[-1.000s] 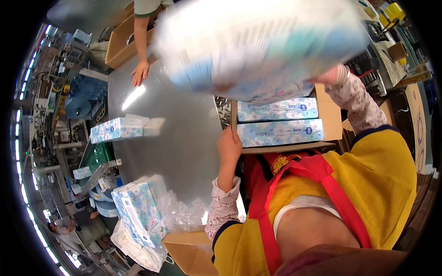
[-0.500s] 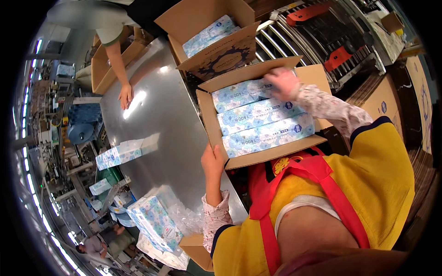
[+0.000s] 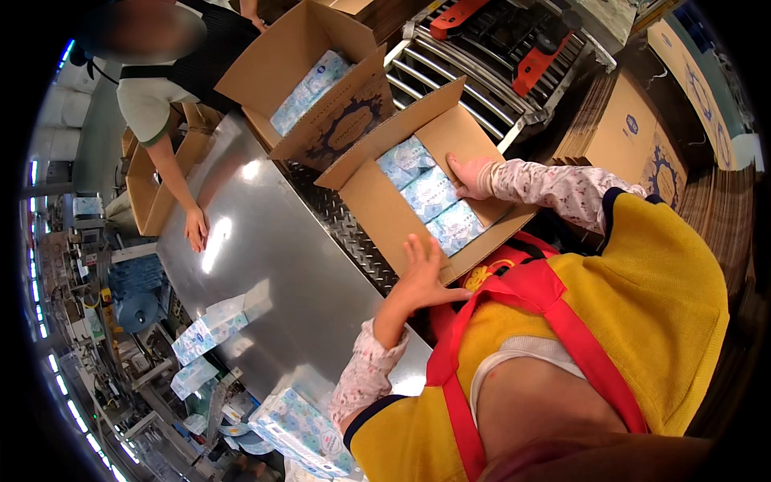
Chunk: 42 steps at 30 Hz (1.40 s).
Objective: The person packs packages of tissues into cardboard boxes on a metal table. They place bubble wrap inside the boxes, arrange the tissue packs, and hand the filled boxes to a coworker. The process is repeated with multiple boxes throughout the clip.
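Observation:
In front of me stands an open cardboard box (image 3: pixel 381 217) holding a row of blue-and-white floral tissue packs (image 3: pixel 430 193). Two of its flaps are folded inward and hide both ends of the packs. My left hand (image 3: pixel 422 277) is open, fingers spread, pressing against the folded flap at the near left. On the opposite folded flap (image 3: pixel 462 136) rests my right hand (image 3: pixel 474 177), thumb and fingers apart, beside the packs. The longer flaps still stand up.
Behind stands another open box (image 3: pixel 337 112) with tissue packs. A co-worker's hand (image 3: pixel 195 229) lies on the metal table (image 3: pixel 281 241), left. More tissue packs (image 3: pixel 209 329) lie at its near-left side. A roller conveyor (image 3: pixel 458 80) and stacked flat cartons (image 3: pixel 626 136) are at the right.
Two box flaps have been folded in over the packs. My right hand has come off the far pack onto a flap; my left has moved from the rim onto the other.

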Motion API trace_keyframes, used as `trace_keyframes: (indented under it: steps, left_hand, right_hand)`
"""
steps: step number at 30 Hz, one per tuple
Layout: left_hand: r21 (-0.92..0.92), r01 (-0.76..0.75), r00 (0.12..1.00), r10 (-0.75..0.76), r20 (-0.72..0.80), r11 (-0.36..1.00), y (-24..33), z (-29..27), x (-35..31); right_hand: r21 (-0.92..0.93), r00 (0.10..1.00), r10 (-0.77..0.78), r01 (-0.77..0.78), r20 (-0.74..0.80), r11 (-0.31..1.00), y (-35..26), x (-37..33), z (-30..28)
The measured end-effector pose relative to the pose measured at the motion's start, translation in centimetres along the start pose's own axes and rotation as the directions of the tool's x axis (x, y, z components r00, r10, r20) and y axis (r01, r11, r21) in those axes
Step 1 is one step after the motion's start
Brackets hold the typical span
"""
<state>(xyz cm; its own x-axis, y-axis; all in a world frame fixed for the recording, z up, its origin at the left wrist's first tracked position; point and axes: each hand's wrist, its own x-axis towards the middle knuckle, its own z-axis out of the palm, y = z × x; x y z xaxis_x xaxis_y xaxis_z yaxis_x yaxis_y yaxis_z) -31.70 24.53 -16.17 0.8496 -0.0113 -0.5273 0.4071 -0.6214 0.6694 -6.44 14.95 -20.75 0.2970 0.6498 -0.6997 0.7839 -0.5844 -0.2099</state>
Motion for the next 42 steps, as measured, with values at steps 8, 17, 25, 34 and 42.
trace_keyframes:
  steps: [8,17,25,34,42]
  left_hand:
    - [0.277,0.161,0.795,0.042,-0.606,0.947,-8.2,-2.0,9.1]
    - [-0.562,-0.356,0.52,-0.341,-0.783,0.746,-11.2,2.2,8.6]
    - [-0.647,-0.316,0.279,-0.584,-0.762,0.694,-2.8,7.9,13.0]
    - [-0.598,-0.349,0.253,-0.542,-0.801,0.721,3.7,-0.6,33.4]
    - [-0.272,-0.225,0.259,-0.212,-0.942,0.935,3.4,-11.0,49.2]
  right_hand:
    - [0.123,0.689,-0.29,0.483,-0.664,0.867,-0.6,1.2,-12.7]
    - [-0.262,0.678,-0.365,0.255,-0.638,0.931,6.7,-2.0,6.6]
    - [0.349,0.751,0.138,0.129,-0.646,0.928,10.3,9.5,-4.8]
    - [-0.178,0.61,-0.198,0.094,-0.767,0.98,22.0,15.2,-13.0]
    - [-0.075,0.492,-0.041,-0.05,-0.869,0.996,31.9,18.9,-19.6]
